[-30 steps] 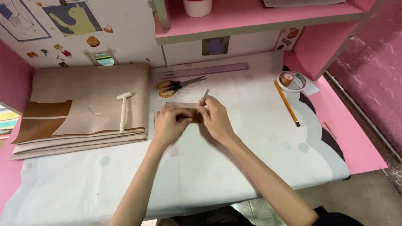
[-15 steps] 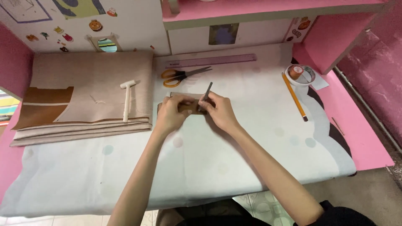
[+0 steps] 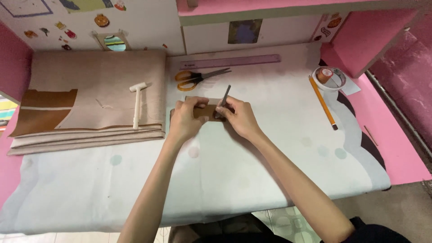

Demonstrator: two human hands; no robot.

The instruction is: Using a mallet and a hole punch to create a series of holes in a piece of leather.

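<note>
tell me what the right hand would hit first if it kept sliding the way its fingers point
Probably the left hand: the right hand points left across the brown piece, and their fingertips look almost touching there, though depth is unclear.

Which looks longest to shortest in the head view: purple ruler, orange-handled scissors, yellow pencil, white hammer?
1. purple ruler, clearly longest.
2. yellow pencil.
3. orange-handled scissors and white hammer: too close in apparent length to rank.
All lie flat on the desk at similar depth, so camera nearness matters little.
</note>
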